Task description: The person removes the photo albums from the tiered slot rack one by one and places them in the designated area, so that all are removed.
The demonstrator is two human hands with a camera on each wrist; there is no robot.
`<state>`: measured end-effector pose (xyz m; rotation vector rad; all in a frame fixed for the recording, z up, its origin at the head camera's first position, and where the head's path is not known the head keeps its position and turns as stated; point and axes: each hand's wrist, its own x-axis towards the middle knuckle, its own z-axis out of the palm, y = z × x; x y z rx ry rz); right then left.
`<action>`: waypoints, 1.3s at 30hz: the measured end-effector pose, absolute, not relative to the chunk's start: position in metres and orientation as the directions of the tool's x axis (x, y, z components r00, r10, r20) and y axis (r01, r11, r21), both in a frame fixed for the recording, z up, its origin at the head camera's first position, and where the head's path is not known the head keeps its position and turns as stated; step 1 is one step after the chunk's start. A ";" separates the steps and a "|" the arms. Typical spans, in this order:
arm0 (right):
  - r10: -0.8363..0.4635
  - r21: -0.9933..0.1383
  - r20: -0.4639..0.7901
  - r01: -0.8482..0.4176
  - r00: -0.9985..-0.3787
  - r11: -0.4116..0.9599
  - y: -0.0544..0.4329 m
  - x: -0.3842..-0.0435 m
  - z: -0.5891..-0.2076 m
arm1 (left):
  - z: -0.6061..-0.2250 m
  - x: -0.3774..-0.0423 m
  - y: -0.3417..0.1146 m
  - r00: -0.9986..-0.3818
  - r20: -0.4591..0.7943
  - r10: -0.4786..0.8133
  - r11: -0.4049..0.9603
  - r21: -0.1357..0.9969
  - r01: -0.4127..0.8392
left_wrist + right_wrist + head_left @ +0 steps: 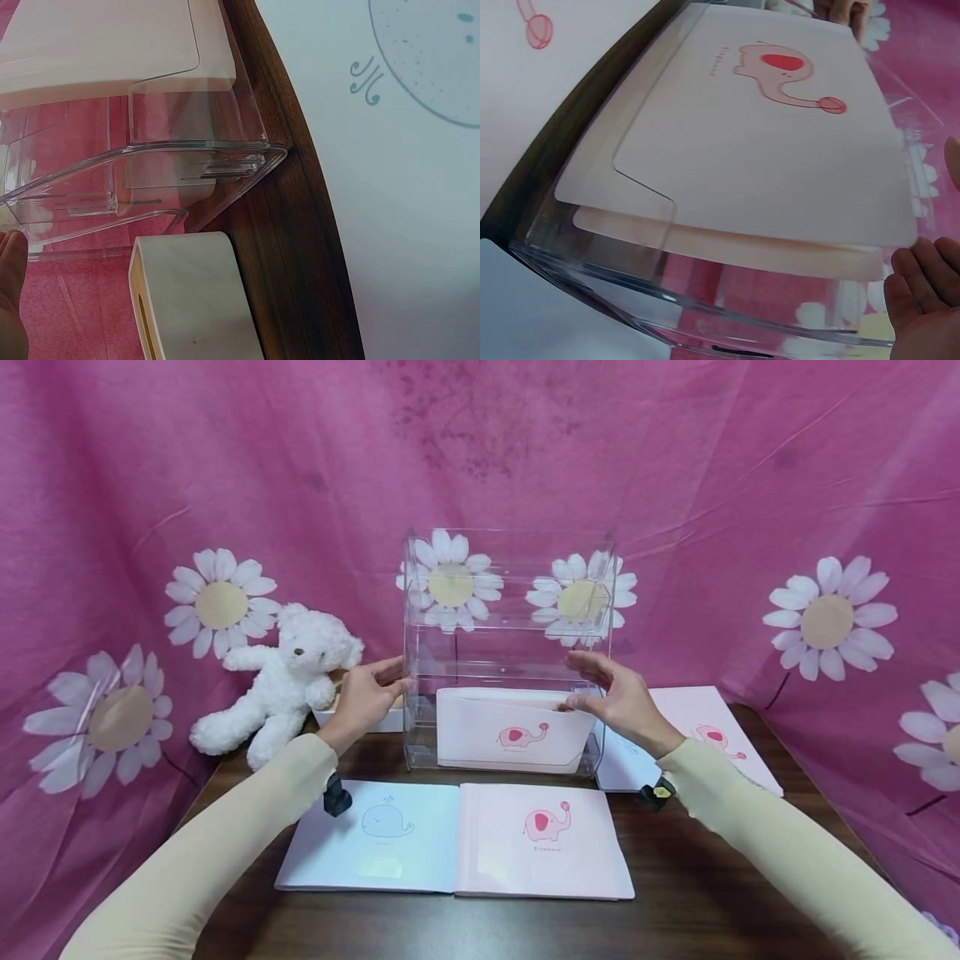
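Observation:
A clear plastic tiered rack stands at the back of the table. In its lowest tier lean white booklets, the front one showing a pink elephant drawing; in the right wrist view a second booklet shows behind it. My left hand touches the rack's left side with extended fingers; only its fingertips enter the left wrist view. Beside the front booklet's upper right corner is my right hand, its fingers loosely bent and thumb apart. Whether it touches the booklet I cannot tell.
In front lie a pale blue whale booklet and a pink elephant booklet. More blue and pink booklets lie at the right. A white teddy bear and a white box stand left of the rack.

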<state>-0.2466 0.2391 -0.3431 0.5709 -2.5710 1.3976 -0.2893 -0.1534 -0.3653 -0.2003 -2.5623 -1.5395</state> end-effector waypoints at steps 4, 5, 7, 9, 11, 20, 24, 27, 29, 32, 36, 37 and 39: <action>-0.270 -0.766 0.315 -0.411 -0.910 0.494 0.235 -0.249 -0.350 | -0.366 -0.289 -0.153 -0.982 0.186 0.037 0.467 0.865 0.182; -0.271 -0.768 0.311 -0.409 -0.911 0.493 0.234 -0.249 -0.351 | -0.366 -0.289 -0.153 -0.982 0.188 0.037 0.468 0.865 0.183; -0.273 -0.778 0.302 -0.401 -0.914 0.483 0.232 -0.250 -0.355 | -0.366 -0.289 -0.153 -0.981 0.190 0.035 0.468 0.865 0.184; -0.268 -0.783 0.288 -0.387 -0.919 0.488 0.229 -0.250 -0.357 | -0.366 -0.289 -0.153 -0.981 0.192 0.033 0.472 0.862 0.184; -0.268 -0.786 0.282 -0.382 -0.921 0.486 0.226 -0.250 -0.360 | -0.365 -0.288 -0.153 -0.981 0.192 0.033 0.474 0.861 0.185; -0.265 -0.770 0.318 -0.411 -0.910 0.487 0.214 -0.250 -0.362 | -0.363 -0.287 -0.153 -0.979 0.200 0.040 0.464 0.864 0.195; -0.275 -0.769 0.330 -0.426 -0.903 0.477 0.208 -0.252 -0.364 | -0.364 -0.288 -0.154 -0.979 0.202 0.041 0.465 0.863 0.198; -0.284 -0.791 0.313 -0.415 -0.906 0.450 0.204 -0.254 -0.367 | -0.365 -0.288 -0.154 -0.977 0.208 0.038 0.462 0.864 0.202; -0.287 -0.813 0.294 -0.397 -0.912 0.427 0.201 -0.256 -0.370 | -0.366 -0.289 -0.153 -0.975 0.219 0.037 0.457 0.864 0.211; -0.283 -0.838 0.269 -0.368 -0.921 0.402 0.199 -0.257 -0.375 | -0.366 -0.290 -0.152 -0.972 0.230 0.038 0.451 0.865 0.222; -0.273 -0.844 0.263 -0.358 -0.925 0.400 0.197 -0.257 -0.380 | -0.366 -0.290 -0.152 -0.972 0.232 0.043 0.448 0.865 0.226; -0.275 -0.841 0.259 -0.356 -0.926 0.407 0.196 -0.256 -0.382 | -0.366 -0.290 -0.152 -0.972 0.233 0.041 0.448 0.865 0.226; -0.280 -0.839 0.243 -0.346 -0.929 0.420 0.194 -0.256 -0.384 | -0.366 -0.290 -0.153 -0.972 0.233 0.041 0.452 0.863 0.226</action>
